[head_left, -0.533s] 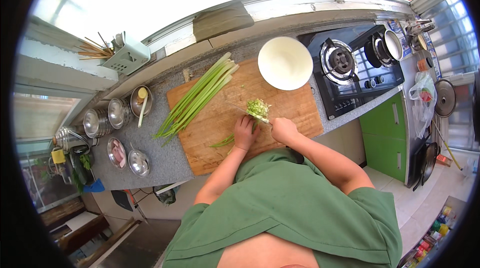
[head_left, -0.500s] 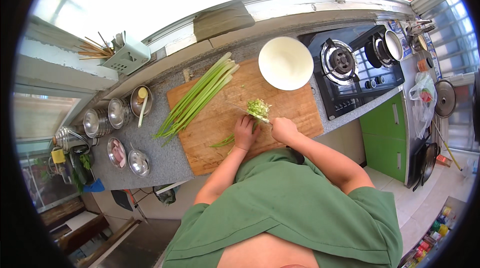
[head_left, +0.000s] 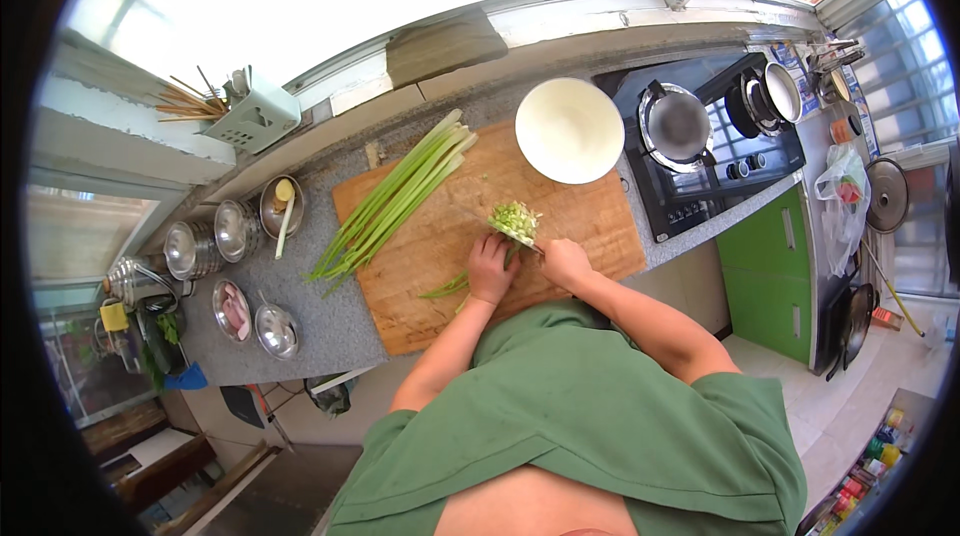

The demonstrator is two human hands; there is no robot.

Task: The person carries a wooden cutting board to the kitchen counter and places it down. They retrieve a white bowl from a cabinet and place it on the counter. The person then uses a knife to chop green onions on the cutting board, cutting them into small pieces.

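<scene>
My right hand [head_left: 563, 263] is closed round the handle of a knife, whose blade [head_left: 521, 241] is mostly hidden by the cut greens and seen nearly edge-on. Beside the blade, on its far side, lies a heap of chopped pale-green pieces [head_left: 514, 220]. My left hand [head_left: 490, 269] presses a few green stalks [head_left: 447, 287] onto the wooden cutting board [head_left: 590, 226], close to the blade, with fingers curled. A bunch of long, celery-like green stalks [head_left: 400, 198] lies across the board's left side, its leafy ends over the counter. A white bowl [head_left: 569, 131] stands at the board's far right.
Right of the board is a black gas stove [head_left: 668, 204] with a small pot [head_left: 780, 93] on it. To the left stand several metal bowls, one holding pale pink meat [head_left: 233, 312]. A chopstick holder [head_left: 255, 114] hangs by the window. Green cabinet doors [head_left: 765, 276] are below the stove.
The view has shifted slightly. My right hand and the knife have moved a little, while my left hand stays on the stalks.
</scene>
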